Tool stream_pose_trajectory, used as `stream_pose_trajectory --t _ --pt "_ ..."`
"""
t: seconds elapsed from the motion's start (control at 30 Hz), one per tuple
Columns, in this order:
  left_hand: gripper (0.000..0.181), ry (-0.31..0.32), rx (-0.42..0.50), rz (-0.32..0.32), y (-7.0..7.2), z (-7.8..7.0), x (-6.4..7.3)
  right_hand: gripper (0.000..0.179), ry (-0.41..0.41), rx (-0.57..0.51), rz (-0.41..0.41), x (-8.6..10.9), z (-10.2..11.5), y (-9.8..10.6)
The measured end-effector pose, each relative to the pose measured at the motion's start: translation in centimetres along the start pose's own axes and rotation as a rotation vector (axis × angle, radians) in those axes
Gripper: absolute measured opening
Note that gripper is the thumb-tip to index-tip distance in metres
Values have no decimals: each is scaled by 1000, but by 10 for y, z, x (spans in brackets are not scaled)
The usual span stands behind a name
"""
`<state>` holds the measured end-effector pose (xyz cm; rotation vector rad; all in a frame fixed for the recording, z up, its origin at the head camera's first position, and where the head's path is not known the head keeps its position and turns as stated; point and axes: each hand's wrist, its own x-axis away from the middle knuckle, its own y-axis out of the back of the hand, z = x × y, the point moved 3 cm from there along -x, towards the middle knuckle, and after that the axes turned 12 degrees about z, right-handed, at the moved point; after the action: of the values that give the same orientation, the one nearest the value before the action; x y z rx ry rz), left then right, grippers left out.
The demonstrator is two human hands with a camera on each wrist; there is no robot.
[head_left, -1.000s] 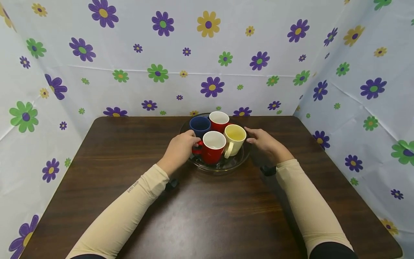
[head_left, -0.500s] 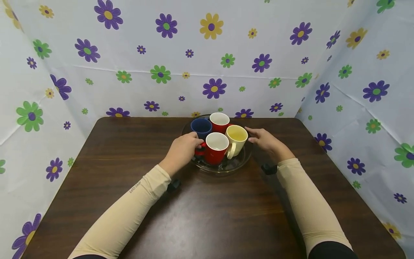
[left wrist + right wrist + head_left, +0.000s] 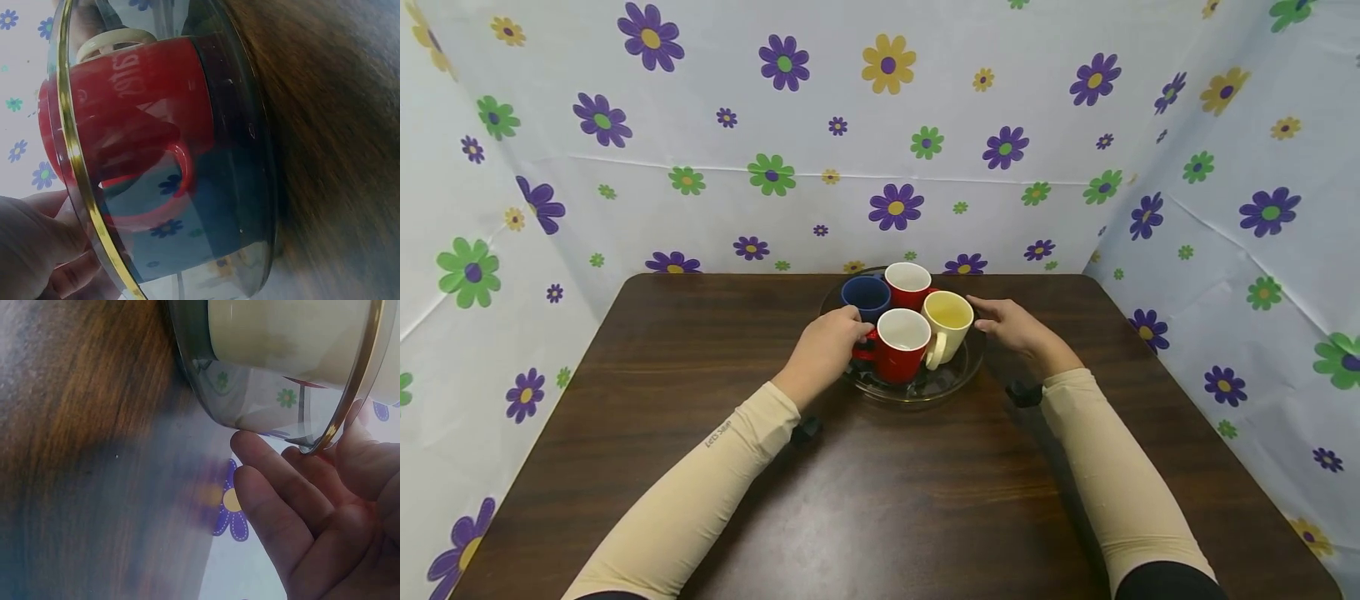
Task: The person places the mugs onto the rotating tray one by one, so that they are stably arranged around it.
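Observation:
A clear glass bowl with a gold rim stands at the back of the table, holding a front red mug, a rear red mug, a blue mug and a yellow mug. All are upright, with white or coloured insides visible. My left hand pinches the bowl's left rim, beside the front red mug's handle; its thumb and fingers show at the rim in the left wrist view. On the right side, my right hand grips the rim, thumb above and curved fingers against the underside.
The dark wooden table extends in front of the bowl and to both sides. Close behind the bowl hangs a white flowered sheet, with more of it along the left and right. Black wrist cameras sit under both wrists.
The head view has shifted slightly. Both hands stay at the bowl's rim, and the mugs keep their places in it.

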<state>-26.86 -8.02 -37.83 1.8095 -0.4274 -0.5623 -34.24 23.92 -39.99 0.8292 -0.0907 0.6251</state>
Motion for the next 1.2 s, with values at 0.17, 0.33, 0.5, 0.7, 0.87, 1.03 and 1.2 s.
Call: stream_pose_trajectory --t 0.17,0.33,0.5,0.7,0.87,1.03,1.2 --pt "24 2 21 1 0 1 -2 58 0 14 -3 0 0 1" --pt "14 -7 32 -16 1 0 -4 58 -12 32 -2 -2 1 2" --pt "12 -5 46 -23 0 0 -5 57 -17 50 0 -4 0 2" --pt "14 4 36 -23 0 1 -4 57 -25 22 1 -7 -1 2" --pt "15 -4 18 -59 6 4 1 57 -15 9 -12 -5 -1 2" --pt "14 12 23 -125 22 13 4 57 -16 -16 -3 -4 -4 -1" --pt "19 89 -15 -102 26 26 -4 57 -27 -12 -16 -4 -6 -1"
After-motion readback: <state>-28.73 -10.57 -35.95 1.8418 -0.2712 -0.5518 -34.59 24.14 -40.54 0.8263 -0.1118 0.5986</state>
